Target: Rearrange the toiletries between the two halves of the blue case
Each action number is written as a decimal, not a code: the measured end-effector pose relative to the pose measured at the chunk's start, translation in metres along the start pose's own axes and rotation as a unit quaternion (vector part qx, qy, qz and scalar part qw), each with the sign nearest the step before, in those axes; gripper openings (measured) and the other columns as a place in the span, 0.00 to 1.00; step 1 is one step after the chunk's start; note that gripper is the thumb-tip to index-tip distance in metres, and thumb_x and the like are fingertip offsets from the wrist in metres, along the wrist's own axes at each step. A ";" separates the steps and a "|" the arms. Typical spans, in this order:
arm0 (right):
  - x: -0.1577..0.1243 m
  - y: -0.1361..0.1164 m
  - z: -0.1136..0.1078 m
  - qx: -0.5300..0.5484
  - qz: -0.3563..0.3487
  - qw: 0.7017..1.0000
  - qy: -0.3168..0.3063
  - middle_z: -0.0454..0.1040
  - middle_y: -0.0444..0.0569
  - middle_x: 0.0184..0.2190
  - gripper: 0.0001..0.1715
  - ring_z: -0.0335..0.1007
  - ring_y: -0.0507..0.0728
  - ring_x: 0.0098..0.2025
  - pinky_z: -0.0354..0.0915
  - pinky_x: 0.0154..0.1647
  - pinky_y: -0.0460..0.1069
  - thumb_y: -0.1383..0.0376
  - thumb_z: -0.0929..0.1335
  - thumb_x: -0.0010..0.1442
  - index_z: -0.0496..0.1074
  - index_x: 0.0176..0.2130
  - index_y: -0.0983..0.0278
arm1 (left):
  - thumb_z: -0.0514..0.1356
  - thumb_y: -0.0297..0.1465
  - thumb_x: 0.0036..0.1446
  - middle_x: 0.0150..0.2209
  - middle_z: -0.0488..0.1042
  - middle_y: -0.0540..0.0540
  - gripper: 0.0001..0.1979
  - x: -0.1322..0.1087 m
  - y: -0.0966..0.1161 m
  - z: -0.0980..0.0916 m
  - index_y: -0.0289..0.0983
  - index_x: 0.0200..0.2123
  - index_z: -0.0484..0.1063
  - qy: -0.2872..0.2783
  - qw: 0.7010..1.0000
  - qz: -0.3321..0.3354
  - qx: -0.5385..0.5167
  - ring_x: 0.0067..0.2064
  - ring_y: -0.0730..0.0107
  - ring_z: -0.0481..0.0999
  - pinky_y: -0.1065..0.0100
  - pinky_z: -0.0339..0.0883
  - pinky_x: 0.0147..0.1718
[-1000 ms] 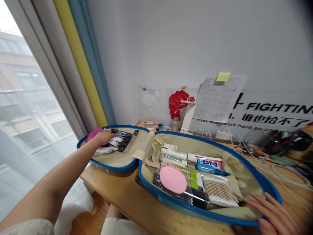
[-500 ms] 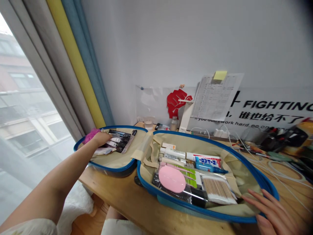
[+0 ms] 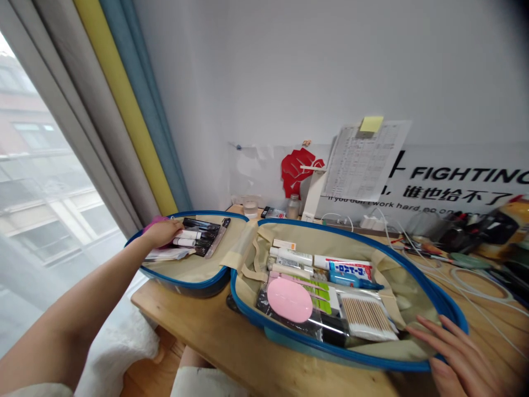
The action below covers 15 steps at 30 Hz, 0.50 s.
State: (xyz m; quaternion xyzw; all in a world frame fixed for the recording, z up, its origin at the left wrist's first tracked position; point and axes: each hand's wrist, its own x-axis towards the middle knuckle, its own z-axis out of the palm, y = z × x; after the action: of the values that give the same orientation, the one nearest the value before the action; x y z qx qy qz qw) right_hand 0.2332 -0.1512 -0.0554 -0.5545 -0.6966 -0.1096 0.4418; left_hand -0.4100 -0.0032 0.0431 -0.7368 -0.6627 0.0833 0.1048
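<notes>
"Where was the gauzy purple bundle (image 3: 154,225)?"

"L half of the open, blue-rimmed, beige-lined case (image 3: 225,248), beside the flat clear-and-black plastic pack (image 3: 204,242) w/ white tubes (image 3: 184,241) at it."

"How'd they handle?"

"Bundle: prob. light, soft, squashy, so a whole-palm grip suited it. Pack: light too, slick, a bit bendy; best pinched by its edge, I'd say."

"And the bare L hand (image 3: 163,234)?"

"Half-curled over the bundle, fingertips by the pack's L end (underside hidden, so couldn't tell if it gripped anything)."

"R hand (image 3: 465,355)?"

"Open, fingers spread over the case's R end, nothing in its grasp AFAICT."
</notes>
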 end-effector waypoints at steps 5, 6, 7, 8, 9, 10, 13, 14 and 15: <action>-0.005 -0.001 -0.001 0.015 -0.058 0.998 -0.022 0.75 0.54 0.47 0.17 0.62 0.69 0.60 0.63 0.55 0.67 0.62 0.61 0.59 0.75 0.45 0.57 | 0.38 0.39 0.64 0.46 0.74 0.38 0.24 -0.009 0.003 -0.028 0.36 0.45 0.71 0.052 0.998 -0.026 -0.028 0.45 0.58 0.74 0.64 0.66 0.44; -0.005 -0.002 -0.002 0.012 -0.063 0.998 -0.021 0.75 0.54 0.47 0.17 0.62 0.69 0.60 0.63 0.54 0.67 0.63 0.61 0.60 0.75 0.45 0.57 | 0.38 0.39 0.64 0.46 0.74 0.39 0.25 -0.008 0.009 -0.037 0.36 0.46 0.70 0.073 0.996 -0.029 -0.040 0.46 0.59 0.74 0.65 0.66 0.45; -0.004 -0.003 -0.002 0.009 -0.070 0.997 -0.019 0.74 0.54 0.47 0.17 0.62 0.69 0.59 0.63 0.54 0.67 0.63 0.61 0.60 0.75 0.45 0.57 | 0.38 0.40 0.64 0.46 0.74 0.40 0.25 -0.007 0.018 -0.047 0.36 0.46 0.70 0.099 0.993 -0.027 -0.058 0.46 0.60 0.73 0.66 0.65 0.46; -0.004 -0.003 -0.003 0.005 -0.075 0.997 -0.017 0.74 0.54 0.47 0.17 0.62 0.69 0.59 0.63 0.54 0.67 0.63 0.61 0.60 0.75 0.45 0.58 | 0.39 0.41 0.64 0.45 0.74 0.41 0.24 -0.005 0.030 -0.057 0.37 0.46 0.71 0.127 0.988 -0.021 -0.081 0.46 0.61 0.73 0.66 0.65 0.47; -0.003 -0.004 -0.003 0.000 -0.079 0.997 -0.017 0.74 0.54 0.47 0.17 0.62 0.69 0.60 0.63 0.54 0.67 0.63 0.61 0.60 0.74 0.45 0.58 | 0.41 0.41 0.64 0.44 0.74 0.42 0.23 -0.003 0.047 -0.066 0.37 0.45 0.71 0.157 0.981 -0.008 -0.110 0.46 0.61 0.73 0.66 0.65 0.48; -0.003 -0.004 -0.003 -0.003 -0.082 0.996 -0.017 0.74 0.54 0.47 0.17 0.62 0.69 0.60 0.63 0.54 0.66 0.63 0.61 0.60 0.74 0.45 0.58 | 0.43 0.41 0.63 0.43 0.74 0.42 0.22 0.000 0.067 -0.075 0.37 0.44 0.71 0.178 0.975 0.016 -0.136 0.45 0.62 0.73 0.66 0.65 0.48; -0.001 -0.005 -0.004 -0.005 -0.094 0.995 -0.017 0.74 0.54 0.48 0.17 0.62 0.68 0.60 0.64 0.53 0.66 0.62 0.60 0.61 0.73 0.46 0.59 | 0.46 0.38 0.64 0.42 0.74 0.44 0.18 0.009 0.138 -0.091 0.38 0.44 0.72 0.167 0.960 0.118 -0.190 0.45 0.64 0.73 0.66 0.66 0.47; -0.001 -0.005 -0.004 -0.005 -0.097 0.995 -0.015 0.74 0.54 0.48 0.17 0.62 0.68 0.59 0.64 0.53 0.65 0.61 0.60 0.62 0.73 0.46 0.59 | 0.46 0.36 0.64 0.43 0.74 0.44 0.17 0.012 0.162 -0.093 0.38 0.44 0.72 0.151 0.956 0.147 -0.203 0.45 0.64 0.73 0.66 0.65 0.48; -0.001 -0.006 -0.004 -0.005 -0.099 0.995 -0.013 0.73 0.54 0.48 0.18 0.62 0.68 0.59 0.64 0.53 0.65 0.61 0.59 0.62 0.73 0.46 0.60 | 0.47 0.34 0.63 0.43 0.74 0.44 0.16 0.015 0.184 -0.093 0.38 0.44 0.73 0.127 0.954 0.171 -0.210 0.46 0.64 0.73 0.65 0.65 0.48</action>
State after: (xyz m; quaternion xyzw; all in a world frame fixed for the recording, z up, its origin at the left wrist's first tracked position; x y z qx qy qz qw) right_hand 0.2300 -0.1561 -0.0519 -0.4862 -0.7532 -0.1496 0.4169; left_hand -0.2076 -0.0109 0.0842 -0.8491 -0.5104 -0.1355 0.0147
